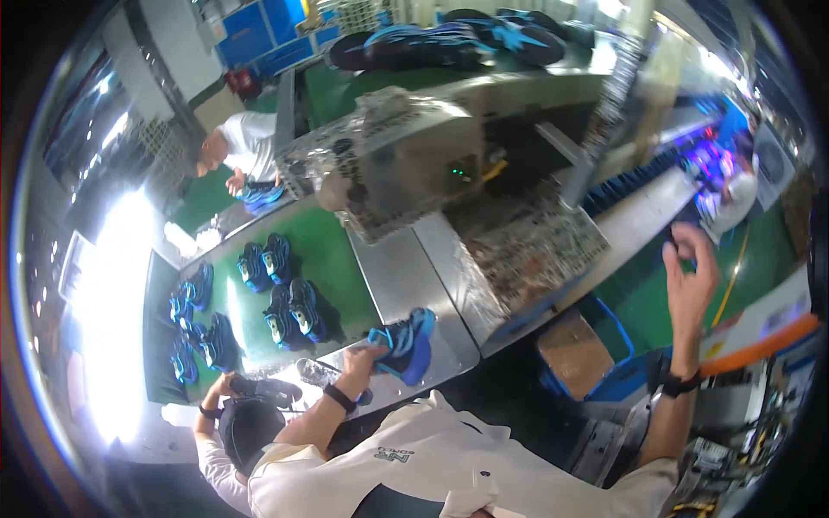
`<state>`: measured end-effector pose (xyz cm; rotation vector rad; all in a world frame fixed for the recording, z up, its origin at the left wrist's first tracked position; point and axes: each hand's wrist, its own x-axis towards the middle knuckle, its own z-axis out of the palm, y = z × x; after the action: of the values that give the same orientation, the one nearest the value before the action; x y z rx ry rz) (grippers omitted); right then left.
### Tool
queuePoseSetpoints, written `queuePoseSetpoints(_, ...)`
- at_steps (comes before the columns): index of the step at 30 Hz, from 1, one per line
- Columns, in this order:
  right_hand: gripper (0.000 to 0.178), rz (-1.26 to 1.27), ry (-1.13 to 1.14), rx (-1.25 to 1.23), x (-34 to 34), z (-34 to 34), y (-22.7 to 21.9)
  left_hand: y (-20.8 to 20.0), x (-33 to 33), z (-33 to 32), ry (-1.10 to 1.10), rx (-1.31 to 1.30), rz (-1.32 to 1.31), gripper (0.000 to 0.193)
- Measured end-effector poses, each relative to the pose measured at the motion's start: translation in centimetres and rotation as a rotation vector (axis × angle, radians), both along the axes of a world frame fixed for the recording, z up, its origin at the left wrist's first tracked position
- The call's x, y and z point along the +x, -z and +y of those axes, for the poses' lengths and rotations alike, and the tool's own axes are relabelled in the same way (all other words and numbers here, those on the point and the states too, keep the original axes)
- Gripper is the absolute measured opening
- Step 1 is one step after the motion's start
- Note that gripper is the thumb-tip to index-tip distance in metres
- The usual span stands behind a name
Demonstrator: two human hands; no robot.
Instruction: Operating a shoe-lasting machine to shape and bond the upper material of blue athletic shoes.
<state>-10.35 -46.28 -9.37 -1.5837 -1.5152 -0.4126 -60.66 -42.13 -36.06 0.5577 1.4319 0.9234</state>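
A black-and-blue sports shoe (413, 344) is gripped at one end by my left hand (357, 366), over the metal edge of the worktable. The fingers of that hand are wrapped round it. Raised at the far right, away from the table, my right hand (692, 281) has its fingers loosely bent and the thumb apart from them; nothing shows between them. Several similar shoes stand in pairs on the green tabletop to the left, among them one pair (295, 312) nearest the held shoe.
A co-worker in a black cap (252, 430) is close on my left, one hand by a dark shoe (269, 390). Across the table another person (246, 142) handles a blue shoe. A foil-wrapped machine (406, 164) stands ahead. A cardboard-topped blue bin (580, 352) is at right.
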Motion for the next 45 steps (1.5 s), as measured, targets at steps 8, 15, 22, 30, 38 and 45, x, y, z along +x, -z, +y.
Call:
queuePoseSetpoints(8,0.060,-0.593,-0.398,-0.098,-15.2,32.2,-11.9,16.4,-16.6,23.0,-0.235,0.440,0.501,0.027)
queuePoseSetpoints(15,0.082,-0.734,-0.507,-0.242,-23.4,50.1,-11.3,14.0,-25.1,37.5,-0.297,0.049,0.887,0.036)
queuePoseSetpoints(22,0.072,-0.850,-0.251,-0.239,-25.1,55.3,-10.4,17.7,-21.5,38.0,-0.181,0.324,1.330,0.056)
queuePoseSetpoints(30,0.058,-0.717,-0.349,0.081,-26.0,47.6,-12.8,5.6,-5.2,17.6,0.528,0.396,-0.136,0.043)
queuePoseSetpoints(38,0.034,-0.184,-0.499,0.421,-15.5,25.0,-22.5,-12.7,8.8,17.0,1.121,0.432,-0.735,0.075)
queuePoseSetpoints(45,0.038,0.589,-0.123,0.033,-8.2,4.4,-14.4,-22.0,24.4,13.1,1.227,0.548,-1.103,0.097)
